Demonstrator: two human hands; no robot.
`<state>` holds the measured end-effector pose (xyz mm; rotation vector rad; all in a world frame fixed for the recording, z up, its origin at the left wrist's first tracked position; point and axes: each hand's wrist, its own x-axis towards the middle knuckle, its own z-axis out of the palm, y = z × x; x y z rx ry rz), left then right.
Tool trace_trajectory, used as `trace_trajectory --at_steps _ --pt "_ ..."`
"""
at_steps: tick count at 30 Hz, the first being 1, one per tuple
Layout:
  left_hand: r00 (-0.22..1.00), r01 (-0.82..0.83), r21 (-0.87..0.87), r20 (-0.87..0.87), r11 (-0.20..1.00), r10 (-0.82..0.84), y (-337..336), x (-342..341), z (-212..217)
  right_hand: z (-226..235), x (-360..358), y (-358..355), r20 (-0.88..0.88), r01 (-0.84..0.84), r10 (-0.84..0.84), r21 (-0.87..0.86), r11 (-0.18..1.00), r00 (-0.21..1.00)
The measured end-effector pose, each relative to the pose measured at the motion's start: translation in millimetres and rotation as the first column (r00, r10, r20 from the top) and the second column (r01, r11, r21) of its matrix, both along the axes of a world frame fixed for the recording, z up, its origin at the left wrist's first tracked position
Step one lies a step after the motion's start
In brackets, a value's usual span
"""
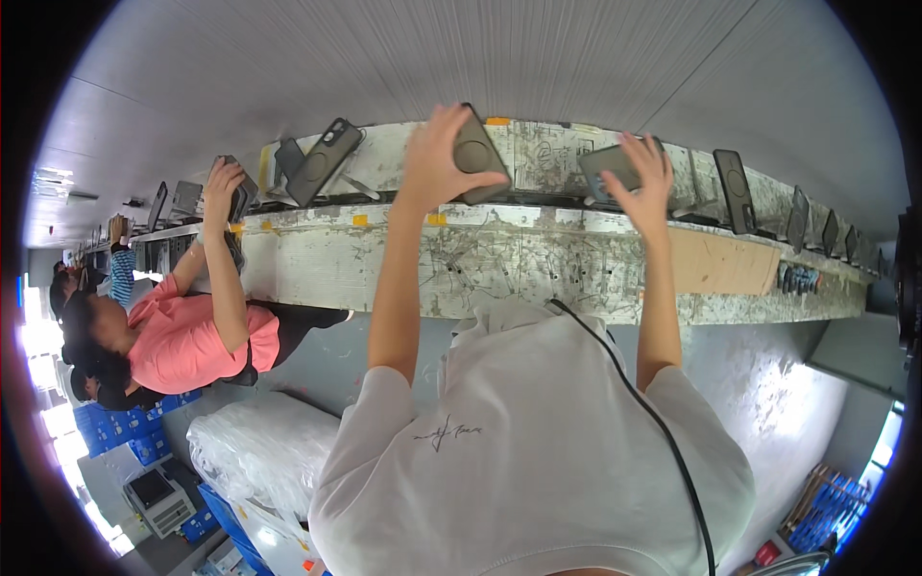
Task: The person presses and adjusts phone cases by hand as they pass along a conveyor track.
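My left hand grips a dark phone case with a round ring on its back, the thumb across its lower part and the fingers at its upper edge. The case stands tilted over the bench's narrow slot. To the right, my right hand has its thumb and fingers around another dark phone case, which lies more sideways. Further left, a phone case with camera holes leans over the slot, touched by neither hand. A similar case stands upright to the right of my right hand.
A worn, scratched white bench runs across in front of me, with a brown board on its right part. More cases line the slot at right. At left, a co-worker in a pink shirt handles a case. Plastic-wrapped goods lie behind.
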<state>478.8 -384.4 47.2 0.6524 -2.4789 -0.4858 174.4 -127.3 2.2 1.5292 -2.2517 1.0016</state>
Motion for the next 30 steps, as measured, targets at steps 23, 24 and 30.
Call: trace_trajectory --at_steps 23,24,30 --pt "0.877 -0.034 0.446 -0.416 0.894 0.241 101.4 73.8 -21.7 -5.1 84.2 -92.0 -0.053 -0.26 0.261 0.024 0.965 0.964" --pt "0.869 -0.052 0.313 -0.454 0.948 0.198 74.4 71.2 -12.8 -2.2 71.6 -79.1 -0.035 -0.257 0.258 0.023 0.966 0.966" --pt "0.999 0.021 0.022 -0.05 1.0 -0.02 -2.9 18.5 -13.9 6.3 3.8 -19.9 0.304 -0.206 0.236 -0.129 0.97 0.923"
